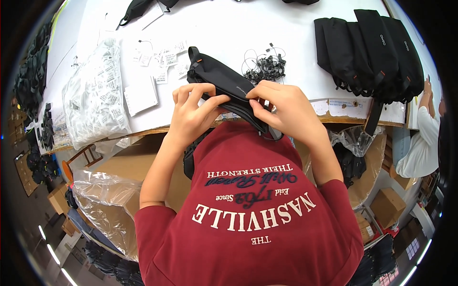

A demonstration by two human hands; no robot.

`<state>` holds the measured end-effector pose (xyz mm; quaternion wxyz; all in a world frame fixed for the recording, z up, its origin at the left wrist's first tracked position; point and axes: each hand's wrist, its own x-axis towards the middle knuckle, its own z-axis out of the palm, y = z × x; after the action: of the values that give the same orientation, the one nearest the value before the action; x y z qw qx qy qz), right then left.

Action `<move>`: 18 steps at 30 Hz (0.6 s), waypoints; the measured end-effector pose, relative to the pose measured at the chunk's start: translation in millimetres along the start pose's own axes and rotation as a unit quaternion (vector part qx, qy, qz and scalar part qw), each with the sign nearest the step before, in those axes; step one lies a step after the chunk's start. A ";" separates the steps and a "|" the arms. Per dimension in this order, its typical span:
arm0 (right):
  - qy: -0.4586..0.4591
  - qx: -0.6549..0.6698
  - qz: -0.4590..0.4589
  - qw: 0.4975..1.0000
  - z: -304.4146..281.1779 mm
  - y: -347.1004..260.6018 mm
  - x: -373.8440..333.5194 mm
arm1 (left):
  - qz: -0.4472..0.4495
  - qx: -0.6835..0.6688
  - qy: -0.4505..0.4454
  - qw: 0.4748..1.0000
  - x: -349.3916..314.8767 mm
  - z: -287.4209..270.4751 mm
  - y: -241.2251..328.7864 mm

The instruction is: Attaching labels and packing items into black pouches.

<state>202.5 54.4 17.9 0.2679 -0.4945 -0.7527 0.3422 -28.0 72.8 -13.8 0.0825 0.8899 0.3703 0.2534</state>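
Note:
A slim black fabric bag (217, 76) with a small orange tab lies at the table's near edge, close against my body. My left hand (193, 109) pinches the bag's near side, thumb and fingers closed on its edge. On the bag's right part, my right hand (285, 102) also has its thumb and fingertips closed on the fabric edge. What lies between the fingertips is partly hidden. Just beyond the bag sits a tangle of black tag strings (267, 66).
Several black bags (369, 55) stand stacked at the right of the white table (291, 28). On the left are a clear plastic bag of white labels (93, 95), a stack of white cards (141, 97) and loose labels (167, 58). Plastic-lined cartons (112, 200) stand below. Another person (422, 138) works far right.

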 end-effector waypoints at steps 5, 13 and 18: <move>0.014 0.013 -0.009 1.000 -3.1 -5.9 -4.4 | 0.019 -0.003 0.002 1.000 0.5 -5.3 1.2; 0.008 0.083 0.006 0.997 1.3 -10.1 -5.6 | 0.060 -0.055 0.029 0.996 -2.1 -6.3 -1.7; -0.019 0.149 0.045 0.988 0.6 -6.1 -7.7 | 0.031 -0.121 0.011 0.992 -1.8 -15.9 1.4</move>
<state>201.5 45.4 21.7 0.3085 -0.4760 -0.6749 0.4720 -36.3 69.9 -0.3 0.1779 0.8813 0.3102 0.3091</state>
